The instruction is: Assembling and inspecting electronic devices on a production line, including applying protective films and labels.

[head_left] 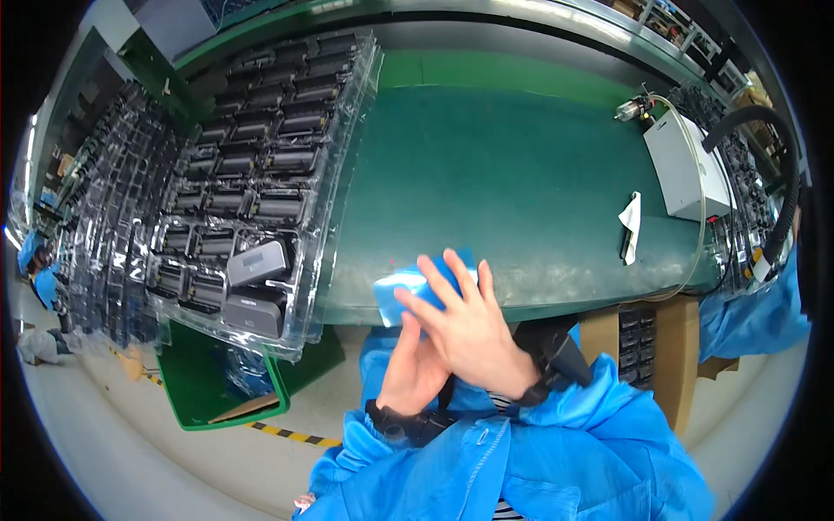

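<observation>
In front of me, at the near edge of the green work table point(452, 165), is a glossy blue sheet of film point(393, 295). My right hand point(473, 334) lies across it with fingers stretched and spread, covering part of the sheet. Below and to the left is my left hand point(413, 369), its palm side and thumb showing. The right hand overlaps its other fingers, so whether they grip the film is hidden. Two grey rectangular devices point(258, 263) sit in the nearest pockets of a clear plastic tray point(323, 234) to the left.
Black frame-like parts point(278, 204) fill the tray's other pockets. Stacked clear trays point(109, 226) stand farther left, above a green bin point(221, 408). At right are a white cloth point(632, 227), a white box point(682, 169) with a hose, and an open carton point(673, 369) of black parts.
</observation>
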`<state>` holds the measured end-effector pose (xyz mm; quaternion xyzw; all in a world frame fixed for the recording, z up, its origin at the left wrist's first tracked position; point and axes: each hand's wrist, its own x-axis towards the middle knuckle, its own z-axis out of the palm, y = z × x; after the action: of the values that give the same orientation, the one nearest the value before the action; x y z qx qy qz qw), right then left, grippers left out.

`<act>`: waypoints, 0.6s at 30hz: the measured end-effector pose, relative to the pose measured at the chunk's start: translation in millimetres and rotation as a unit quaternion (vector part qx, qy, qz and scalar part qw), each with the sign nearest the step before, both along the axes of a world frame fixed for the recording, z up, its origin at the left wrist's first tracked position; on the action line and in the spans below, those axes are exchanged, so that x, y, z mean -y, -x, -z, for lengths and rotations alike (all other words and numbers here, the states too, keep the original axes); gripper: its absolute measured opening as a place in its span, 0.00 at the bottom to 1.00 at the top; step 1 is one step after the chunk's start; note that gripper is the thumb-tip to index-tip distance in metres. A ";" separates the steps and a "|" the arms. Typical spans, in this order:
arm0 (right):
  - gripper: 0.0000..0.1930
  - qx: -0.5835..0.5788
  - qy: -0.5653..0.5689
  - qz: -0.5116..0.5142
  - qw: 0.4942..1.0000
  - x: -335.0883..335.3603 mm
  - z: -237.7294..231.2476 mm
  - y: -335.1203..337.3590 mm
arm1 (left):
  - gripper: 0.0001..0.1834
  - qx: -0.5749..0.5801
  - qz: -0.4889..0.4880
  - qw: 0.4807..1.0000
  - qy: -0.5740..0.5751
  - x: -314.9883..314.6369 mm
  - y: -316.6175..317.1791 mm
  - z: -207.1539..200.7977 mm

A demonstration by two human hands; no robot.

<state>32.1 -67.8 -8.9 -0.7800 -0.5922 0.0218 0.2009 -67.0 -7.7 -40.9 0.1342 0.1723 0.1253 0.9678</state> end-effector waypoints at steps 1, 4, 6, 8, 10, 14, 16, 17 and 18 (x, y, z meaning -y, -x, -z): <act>0.21 0.007 -0.020 0.007 1.000 7.6 6.0 9.5 | 0.28 -0.023 -0.012 1.000 0.011 0.5 0.5 1.8; 0.21 -0.023 -0.024 0.005 0.999 23.1 16.4 22.6 | 0.23 -0.039 -0.006 0.998 0.051 0.9 13.9 12.6; 0.22 -0.071 -0.065 0.009 0.995 24.7 20.6 30.9 | 0.20 -0.029 -0.006 0.995 0.090 -0.3 24.3 15.6; 0.24 -0.187 -0.150 -0.015 0.971 24.8 25.7 35.0 | 0.19 -0.040 0.004 0.998 0.038 0.6 31.6 18.3; 0.24 -0.212 -0.151 -0.026 0.965 22.2 22.7 44.0 | 0.20 -0.070 -0.011 0.997 0.030 2.3 43.2 14.0; 0.25 -0.159 -0.113 -0.143 0.970 7.0 36.8 65.2 | 0.22 -0.204 -0.122 0.970 -0.050 9.5 78.0 11.4; 0.26 -0.140 -0.066 -0.180 0.971 -16.7 48.3 82.5 | 0.19 -0.212 -0.218 0.953 -0.002 5.1 94.9 15.0; 0.30 -0.182 -0.032 -0.221 0.958 -29.3 55.9 90.9 | 0.18 -0.231 -0.245 0.941 -0.022 0.7 108.5 24.3; 0.30 -0.187 -0.034 -0.245 0.951 -45.3 55.4 100.3 | 0.18 -0.235 -0.269 0.934 -0.022 -8.1 124.7 40.1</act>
<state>-68.2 -22.5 -64.3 -0.5857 -0.7175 0.1952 0.3227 -191.7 0.3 -81.0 0.1299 0.4219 0.3499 0.8262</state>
